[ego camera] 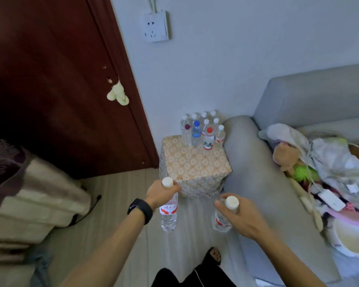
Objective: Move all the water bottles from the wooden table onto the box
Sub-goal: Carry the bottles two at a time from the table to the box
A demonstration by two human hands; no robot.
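While both bottles hang short of the box [193, 164], the step in hand looks like the carry. The left hand [162, 193] has its fingers curled round the neck of one water bottle [168, 212], just under the white cap. The right hand [240, 216] grips a second bottle [222, 221] the same way. Both are upright over the floor [116, 204] on the near side of the box, the left one close to its near corner. A cluster of bottles [203, 131] already stands along the box's far edge. The wooden worktop is out of view, so how many remain there cannot be told. The next move, as I judge it, calls for reaching over the box's near edge and setting both down on the bare patterned top in front of the cluster, without knocking the front row. The sofa arm [243, 162] sits just beside the box's right side and the door [50, 79] stands to its left, so the near side offers the open approach.
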